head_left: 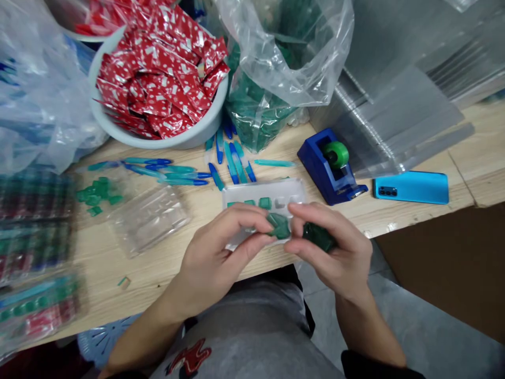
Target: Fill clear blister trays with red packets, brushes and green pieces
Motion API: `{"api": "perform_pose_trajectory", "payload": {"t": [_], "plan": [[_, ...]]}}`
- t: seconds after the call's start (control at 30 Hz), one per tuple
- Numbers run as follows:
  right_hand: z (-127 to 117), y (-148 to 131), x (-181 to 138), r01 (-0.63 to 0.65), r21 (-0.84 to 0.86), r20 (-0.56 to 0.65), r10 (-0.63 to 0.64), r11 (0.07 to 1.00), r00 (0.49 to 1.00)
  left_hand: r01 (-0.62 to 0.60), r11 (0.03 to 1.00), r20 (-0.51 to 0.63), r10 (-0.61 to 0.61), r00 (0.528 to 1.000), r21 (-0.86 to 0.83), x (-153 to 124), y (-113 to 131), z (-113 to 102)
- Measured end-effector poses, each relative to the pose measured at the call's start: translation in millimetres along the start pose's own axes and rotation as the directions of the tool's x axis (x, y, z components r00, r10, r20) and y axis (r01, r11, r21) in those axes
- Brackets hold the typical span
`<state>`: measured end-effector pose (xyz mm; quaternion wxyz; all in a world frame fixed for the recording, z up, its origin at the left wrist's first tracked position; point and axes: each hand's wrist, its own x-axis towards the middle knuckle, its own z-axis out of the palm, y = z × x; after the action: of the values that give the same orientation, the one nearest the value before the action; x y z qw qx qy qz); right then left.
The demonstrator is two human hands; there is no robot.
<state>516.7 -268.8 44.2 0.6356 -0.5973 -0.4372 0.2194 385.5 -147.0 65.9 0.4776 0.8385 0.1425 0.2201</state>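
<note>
My left hand pinches a translucent green piece between thumb and fingertips. Close beside it, my right hand curls around a dark green, glossy piece; whether it is one piece or more I cannot tell. Both hands hover over a clear plastic tray with moulded compartments near the table's front edge. Small green pieces sit in some of its back compartments, and my fingers hide much of its front. Several blue and teal pens lie just behind the tray.
A tub full of red printed packets stands behind, beside a clear bag of green pieces. A blue tape dispenser and blue phone lie right. Left are another clear tray, loose green pieces and stacked filled packs.
</note>
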Motion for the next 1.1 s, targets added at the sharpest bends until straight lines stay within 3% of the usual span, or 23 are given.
{"api": "perform_pose_trajectory", "payload": {"t": [0.07, 0.13, 0.27, 0.33, 0.47, 0.57, 0.67, 0.83, 0.97, 1.1], "plan": [[-2.8, 1.9, -1.3, 0.109, -0.086, 0.072, -0.103, 0.990, 0.992, 0.066, 0.993, 0.020, -0.064, 0.998, -0.093, 2.1, -0.8, 0.2], [-6.0, 2.6, -2.6, 0.135, -0.138, 0.099, -0.122, 0.981, 0.988, 0.061, 0.992, 0.017, -0.059, 0.998, -0.107, 3.2, -2.2, 0.8], [-14.0, -1.1, -8.5, 0.113, -0.105, 0.214, -0.089, 0.988, 0.973, 0.054, 0.979, 0.152, -0.024, 0.988, -0.195, -4.2, -5.4, 5.8], [-17.1, -3.8, -12.6, 0.042, -0.103, 0.292, -0.010, 0.994, 0.956, 0.092, 0.978, 0.199, -0.054, 0.979, -0.189, -12.4, -7.4, 10.7], [-19.7, -2.9, -13.7, -0.144, -0.295, 0.256, 0.223, 0.945, 0.940, 0.055, 0.993, 0.042, -0.059, 0.997, 0.109, -22.1, -12.8, 23.8], [-21.4, 3.6, -0.9, -0.218, -0.438, 0.211, 0.336, 0.872, 0.918, 0.044, 0.917, -0.100, -0.005, 0.995, 0.397, -14.1, -18.3, 34.0], [-24.4, 9.2, 20.0, -0.256, -0.525, 0.209, 0.414, 0.812, 0.886, 0.075, 0.835, -0.157, 0.014, 0.987, 0.545, 1.4, -24.9, 42.9], [-25.2, 7.4, 45.9, -0.277, -0.666, 0.203, 0.526, 0.692, 0.826, 0.146, 0.771, -0.156, -0.062, 0.986, 0.620, 16.9, -32.7, 50.8], [-22.0, 4.2, 49.8, -0.215, -0.718, 0.198, 0.490, 0.662, 0.849, 0.167, 0.804, -0.175, -0.080, 0.981, 0.571, 17.0, -32.9, 47.6], [-22.0, 6.7, 41.9, -0.031, -0.771, 0.289, 0.393, 0.636, 0.873, 0.178, 0.870, -0.236, -0.074, 0.969, 0.460, 14.0, -33.3, 35.3]]}}
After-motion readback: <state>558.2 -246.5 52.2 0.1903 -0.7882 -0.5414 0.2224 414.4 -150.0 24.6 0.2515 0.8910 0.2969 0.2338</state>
